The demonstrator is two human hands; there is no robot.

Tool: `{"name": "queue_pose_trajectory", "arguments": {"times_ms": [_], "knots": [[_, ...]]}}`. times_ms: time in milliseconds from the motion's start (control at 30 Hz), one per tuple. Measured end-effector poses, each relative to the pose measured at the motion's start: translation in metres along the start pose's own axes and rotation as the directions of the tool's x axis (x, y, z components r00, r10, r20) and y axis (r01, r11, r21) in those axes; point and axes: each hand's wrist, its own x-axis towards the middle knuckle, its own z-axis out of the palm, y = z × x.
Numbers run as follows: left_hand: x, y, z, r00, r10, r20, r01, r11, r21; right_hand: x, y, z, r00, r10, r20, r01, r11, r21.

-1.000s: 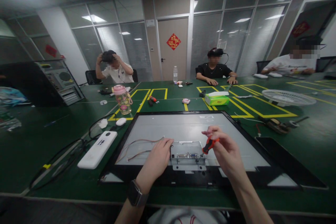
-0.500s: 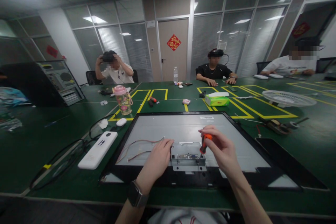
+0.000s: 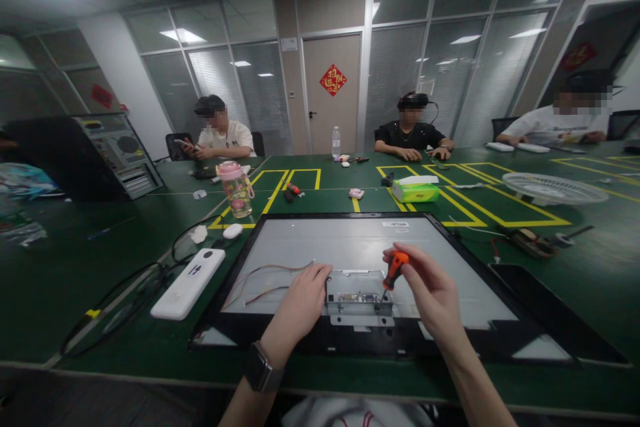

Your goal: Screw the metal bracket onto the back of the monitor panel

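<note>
A flat display panel with a black frame lies back side up in front of me. On its near middle sits a metal bracket with a row of connector ports. My left hand, fingers together, grips the bracket's left edge; its thumb is hidden. My right hand pinches an orange and black screwdriver by its handle. The screwdriver tilts, and its tip points down at the bracket's right end by the ports. Thin wires lie on the panel left of my left hand.
Left of the panel lie a white power bank and black cables. A pink-lidded bottle and a green tissue pack stand beyond it. A dark slab lies at right. Several people sit across the table.
The screwdriver leans further over, its handle tilting right, and my right hand has shifted slightly right with its fingers wider. My left hand stays put. The person at far left has lowered their hands.
</note>
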Motion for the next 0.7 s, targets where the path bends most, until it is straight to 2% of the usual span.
{"name": "queue_pose_trajectory", "arguments": {"times_ms": [67, 200, 267, 467, 633, 700], "knots": [[0.0, 0.0, 0.0, 1.0, 0.003, -0.005, -0.003, 1.0, 0.005, -0.001, 0.0, -0.001, 1.0, 0.011, 0.0, -0.011, 0.999, -0.04], [0.0, 0.001, -0.002, 1.0, 0.005, 0.014, -0.006, 1.0, 0.019, -0.001, 0.001, -0.001, 0.994, -0.101, -0.035, 0.098, 0.99, -0.098], [0.0, 0.002, -0.003, 1.0, 0.002, 0.019, -0.002, 1.0, 0.02, -0.002, 0.002, -0.001, 0.992, -0.12, -0.029, 0.116, 0.987, -0.11], [0.0, 0.002, -0.002, 1.0, -0.004, 0.014, 0.004, 1.0, 0.022, -0.005, 0.006, -0.003, 1.0, 0.004, 0.027, -0.001, 0.993, -0.115], [0.001, 0.0, 0.001, 1.0, 0.011, -0.003, -0.011, 0.999, 0.044, -0.002, 0.01, -0.001, 0.991, -0.13, -0.036, 0.122, 0.977, -0.177], [0.001, -0.001, 0.001, 1.0, 0.011, -0.006, -0.01, 0.999, 0.046, -0.002, 0.011, -0.002, 0.99, -0.136, -0.042, 0.124, 0.969, -0.213]]}}
